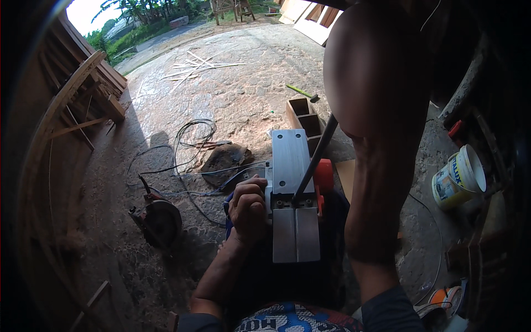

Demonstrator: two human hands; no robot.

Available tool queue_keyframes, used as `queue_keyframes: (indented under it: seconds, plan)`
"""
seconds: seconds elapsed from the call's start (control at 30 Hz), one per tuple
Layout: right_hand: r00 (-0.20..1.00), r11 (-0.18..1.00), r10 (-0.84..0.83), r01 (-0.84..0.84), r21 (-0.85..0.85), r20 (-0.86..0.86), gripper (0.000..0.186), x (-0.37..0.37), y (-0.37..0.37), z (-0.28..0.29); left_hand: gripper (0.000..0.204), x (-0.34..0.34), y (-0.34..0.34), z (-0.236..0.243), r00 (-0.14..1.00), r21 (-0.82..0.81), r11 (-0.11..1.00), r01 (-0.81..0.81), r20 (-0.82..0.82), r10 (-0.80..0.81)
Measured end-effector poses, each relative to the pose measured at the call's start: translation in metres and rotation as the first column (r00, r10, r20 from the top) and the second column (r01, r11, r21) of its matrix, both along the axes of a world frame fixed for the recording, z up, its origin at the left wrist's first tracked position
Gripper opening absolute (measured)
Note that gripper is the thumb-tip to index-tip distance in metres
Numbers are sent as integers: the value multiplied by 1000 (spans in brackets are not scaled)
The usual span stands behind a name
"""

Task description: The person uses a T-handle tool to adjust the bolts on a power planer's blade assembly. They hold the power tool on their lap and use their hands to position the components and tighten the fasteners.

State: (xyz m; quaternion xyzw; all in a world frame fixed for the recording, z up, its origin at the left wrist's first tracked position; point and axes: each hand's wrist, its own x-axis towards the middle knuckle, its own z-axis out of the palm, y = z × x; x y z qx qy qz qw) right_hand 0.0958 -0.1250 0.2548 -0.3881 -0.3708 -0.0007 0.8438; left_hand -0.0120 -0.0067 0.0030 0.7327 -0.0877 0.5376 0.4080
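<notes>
An electric hand planer [291, 160] lies upside down over my lap, its flat metal sole facing up. My left hand [247, 206] is closed around its left side, fingers curled over the edge. My right hand [365, 77] is raised close to the camera, large and partly smeared. From under it a long dark rod-like tool [316, 157] slants down to the left. The rod's lower end meets the cutter slot between the two sole plates. What tops the rod is hidden by my right hand. An orange-red part [324, 175] of the planer shows on its right.
A circular saw [160, 221] rests on the rough floor at left, near looped cables [193, 135] and a brown block [225, 161]. Ahead are a wooden box [303, 115], a green-handled hammer [301, 92] and thin wood strips [199, 66]. A white bucket [456, 180] stands at right.
</notes>
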Motion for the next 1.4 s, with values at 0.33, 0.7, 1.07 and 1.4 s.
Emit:
queue_keyframes:
  seconds: [0.33,0.7,1.07,1.4]
  plan:
    - [996,995,86,-86,-44,-16,20,-9,13,-10,25,1,0,-2,999,-20,999,29,26,-29]
    - [989,987,139,-142,-78,-42,19,-21,27,-18,27,-5,-2,3,1000,0,1000,5,-25,-5]
    - [990,989,143,-143,-43,-20,19,-20,32,-21,35,-4,7,-5,1000,-21,1000,-20,17,20]
    - [998,998,54,-54,11,-10,19,-6,20,-5,34,1,2,-1,999,-3,1000,22,37,-22]
